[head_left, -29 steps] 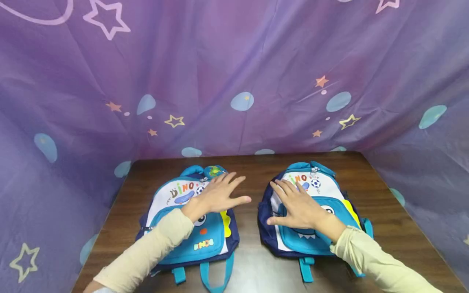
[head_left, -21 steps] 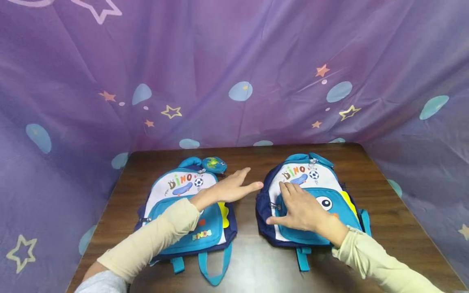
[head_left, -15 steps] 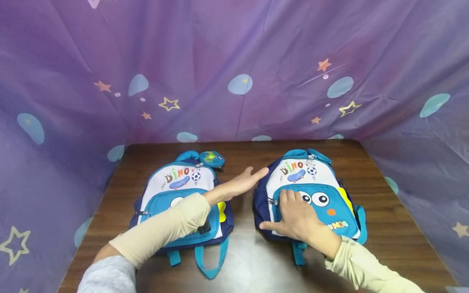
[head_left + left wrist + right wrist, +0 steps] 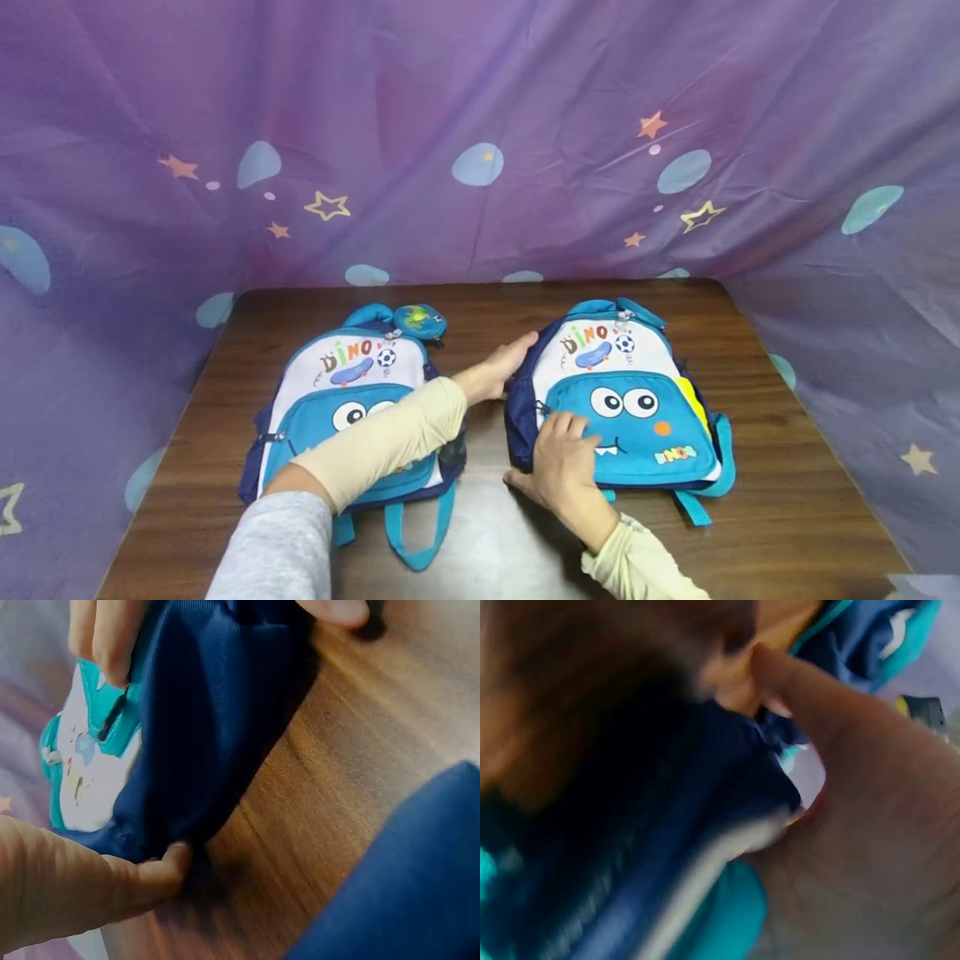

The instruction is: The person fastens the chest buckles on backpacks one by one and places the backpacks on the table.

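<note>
Two children's dinosaur backpacks lie front side up, the left backpack [image 4: 337,358] and the right backpack [image 4: 637,392]. My left hand [image 4: 498,367] reaches across the left backpack, its fingers extended against the navy left side of the right one. In the left wrist view the fingertips [image 4: 176,859] touch that navy fabric low down, close to the table. My right hand [image 4: 562,462] lies over the lower left corner of the right backpack. Its fingers rest on the blue front pocket and the thumb is spread out to the left. The right wrist view is badly blurred.
Both backpacks lie on a dark wooden table [image 4: 787,500]. A small round turtle pouch [image 4: 420,321] hangs by the left backpack's top handle, and a teal strap loop [image 4: 420,550] sticks out below it. A purple starry curtain [image 4: 420,125] surrounds the table.
My left hand has moved right, from over the left backpack to the side of the right one. My right hand has slid left and down to that backpack's lower corner. The head view has shifted.
</note>
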Demonstrator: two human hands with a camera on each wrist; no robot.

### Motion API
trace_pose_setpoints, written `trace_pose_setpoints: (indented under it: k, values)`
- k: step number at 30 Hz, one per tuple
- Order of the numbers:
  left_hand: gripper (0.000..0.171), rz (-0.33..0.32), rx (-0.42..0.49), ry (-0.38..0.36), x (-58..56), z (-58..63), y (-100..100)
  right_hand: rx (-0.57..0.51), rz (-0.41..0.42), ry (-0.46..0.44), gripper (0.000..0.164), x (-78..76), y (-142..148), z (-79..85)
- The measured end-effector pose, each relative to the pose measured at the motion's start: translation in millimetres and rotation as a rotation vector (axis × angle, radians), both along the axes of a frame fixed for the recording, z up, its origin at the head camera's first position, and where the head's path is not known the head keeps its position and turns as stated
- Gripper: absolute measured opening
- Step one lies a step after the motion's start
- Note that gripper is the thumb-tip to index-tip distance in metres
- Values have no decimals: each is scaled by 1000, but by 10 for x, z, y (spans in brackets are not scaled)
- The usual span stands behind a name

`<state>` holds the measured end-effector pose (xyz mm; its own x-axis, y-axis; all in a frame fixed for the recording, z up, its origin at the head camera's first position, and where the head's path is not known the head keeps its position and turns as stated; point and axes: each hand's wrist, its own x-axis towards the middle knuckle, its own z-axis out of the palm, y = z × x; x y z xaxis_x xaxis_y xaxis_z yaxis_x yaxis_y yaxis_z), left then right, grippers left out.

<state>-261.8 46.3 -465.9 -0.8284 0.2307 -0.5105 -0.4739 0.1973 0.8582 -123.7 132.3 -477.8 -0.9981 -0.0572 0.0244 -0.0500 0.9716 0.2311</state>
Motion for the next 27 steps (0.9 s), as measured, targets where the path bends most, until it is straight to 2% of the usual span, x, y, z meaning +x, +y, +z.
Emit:
trace_pose_setpoints:
  k: [4, 6, 12, 15, 18, 21, 24, 27]
  values:
    - [49, -37, -96, 74, -15, -76, 41, 53, -37, 69, 117, -38, -98, -70]
    - [43, -36, -104, 108, -7, -105, 52, 67, -50, 103, 115, -62, -122, -87]
    - [48, -38, -138, 203, 75, -163, 106, 173, -51, 137, 110, -100, -121, -166]
    - [50, -33, -171, 235, 104, -149, 128, 188, -46, 162, 103, -118, -128, -183]
    - [48, -30, -168, 239, 102, -144, 147, 174, -42, 179, 95, -139, -130, -171]
    - [45, -30, -135, 215, 73, -144, 134, 137, -5, 189, 89, -152, -104, -127]
    - [34, -26, -100, 184, 50, -138, 128, 46, 49, 197, 78, -143, -8, -38]
    - [22, -38, -93, 185, 38, -108, 133, -83, 87, 178, 66, -136, 115, 71]
